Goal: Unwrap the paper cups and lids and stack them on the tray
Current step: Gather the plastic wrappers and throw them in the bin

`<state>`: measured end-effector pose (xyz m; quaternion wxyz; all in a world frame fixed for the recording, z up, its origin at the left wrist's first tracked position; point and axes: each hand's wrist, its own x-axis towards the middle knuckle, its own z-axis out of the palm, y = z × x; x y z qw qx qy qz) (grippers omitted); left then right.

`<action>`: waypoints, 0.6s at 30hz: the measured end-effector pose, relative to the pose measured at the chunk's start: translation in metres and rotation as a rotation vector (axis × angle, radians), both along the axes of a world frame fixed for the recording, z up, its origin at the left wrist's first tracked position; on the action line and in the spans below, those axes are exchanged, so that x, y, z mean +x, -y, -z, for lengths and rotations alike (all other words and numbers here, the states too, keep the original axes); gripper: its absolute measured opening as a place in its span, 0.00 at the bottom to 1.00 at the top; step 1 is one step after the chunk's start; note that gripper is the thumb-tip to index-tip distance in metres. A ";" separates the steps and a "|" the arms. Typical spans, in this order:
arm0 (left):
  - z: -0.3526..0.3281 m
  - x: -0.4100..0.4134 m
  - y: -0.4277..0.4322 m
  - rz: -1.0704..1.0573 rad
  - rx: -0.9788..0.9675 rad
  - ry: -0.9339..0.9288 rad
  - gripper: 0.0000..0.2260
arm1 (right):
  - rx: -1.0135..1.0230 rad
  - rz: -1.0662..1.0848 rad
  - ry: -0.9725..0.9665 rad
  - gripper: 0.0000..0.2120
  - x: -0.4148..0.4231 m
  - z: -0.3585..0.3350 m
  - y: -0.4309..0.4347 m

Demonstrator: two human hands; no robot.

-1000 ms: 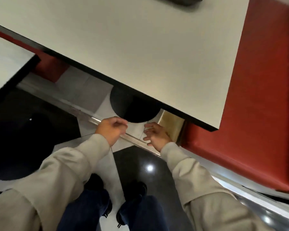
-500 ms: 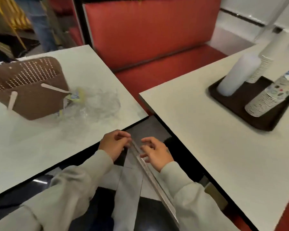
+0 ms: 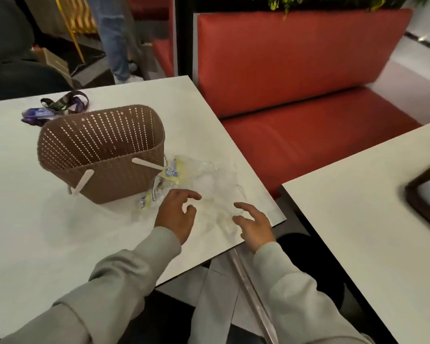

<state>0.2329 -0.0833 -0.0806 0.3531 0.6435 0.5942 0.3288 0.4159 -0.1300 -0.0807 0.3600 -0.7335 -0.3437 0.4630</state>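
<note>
1. The red bench (image 3: 308,108) fills the upper right, behind both tables.
2. The left tabletop (image 3: 35,232) is white and carries almost all the things you see. Your two arms in grey sleeves reach over its near right corner.
3. The right tabletop (image 3: 358,244) is also white and stands apart from the left one, with a dark gap between them.
4. The brown basket (image 3: 102,155) stands on the left tabletop, with many small holes in its walls and pale strips on its near side.
5. The clear plastic wrapping (image 3: 209,184) lies crumpled on the left tabletop, just beside the right side of the basket. A yellow and blue label (image 3: 170,173) shows on it, near the basket.
6. The tray (image 3: 427,214) is dark and sits on the right tabletop, cut by the right edge of the view. Something white lies on it, but it is too blurred to say if it is cups or lids.
7. Your left hand (image 3: 176,214) is over the near edge of the wrapping. Its fingers are loosely bent and released, grasping nothing.
8. Your right hand (image 3: 256,227) is at the corner of the left tabletop, fingers spread and released, also grasping nothing.
9. A purple lanyard (image 3: 57,108) lies behind the basket.
</note>
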 end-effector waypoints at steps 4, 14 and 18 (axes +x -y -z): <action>0.008 0.013 -0.037 0.193 0.003 -0.197 0.20 | -0.046 -0.018 0.014 0.17 -0.005 0.007 -0.024; 0.016 0.020 -0.098 0.191 0.196 -0.409 0.11 | 0.138 0.199 -0.047 0.19 0.023 -0.005 -0.004; 0.008 0.022 -0.101 0.158 0.222 -0.320 0.10 | 0.276 0.374 -0.195 0.15 0.047 -0.024 0.017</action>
